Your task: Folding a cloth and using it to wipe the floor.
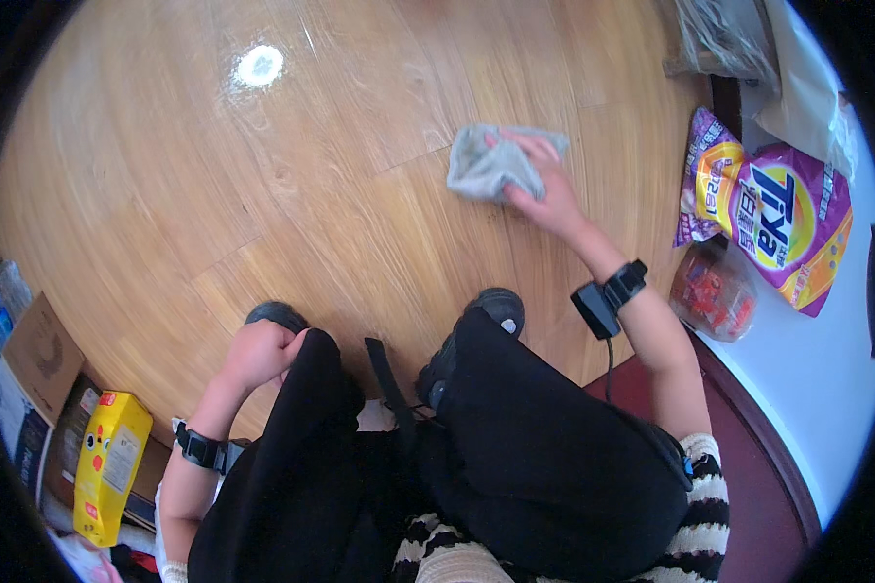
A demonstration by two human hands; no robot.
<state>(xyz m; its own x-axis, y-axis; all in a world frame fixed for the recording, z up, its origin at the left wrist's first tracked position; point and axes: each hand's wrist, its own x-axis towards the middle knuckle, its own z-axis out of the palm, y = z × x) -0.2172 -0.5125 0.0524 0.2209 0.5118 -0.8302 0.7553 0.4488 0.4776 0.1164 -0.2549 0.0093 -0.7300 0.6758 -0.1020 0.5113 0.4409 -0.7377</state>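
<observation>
A grey cloth (486,167) lies bunched on the wooden floor (292,185), ahead and to the right of my feet. My right hand (547,190) presses down on it, fingers closed over its right part and partly hidden in the folds. My left hand (263,354) is curled into a fist beside my left knee, above my left shoe (277,314). Its fingertips are turned away, so anything inside them is hidden. Both wrists carry black strapped devices, and a cable runs down from the right one (595,309).
Along the right wall stand a purple detergent bag (763,219) and a clear plastic container with red contents (715,293). At the left are a yellow carton (113,466), a cardboard box (44,355) and plastic bottles (5,291). A wooden piece with grey strands (719,49) is at the far right.
</observation>
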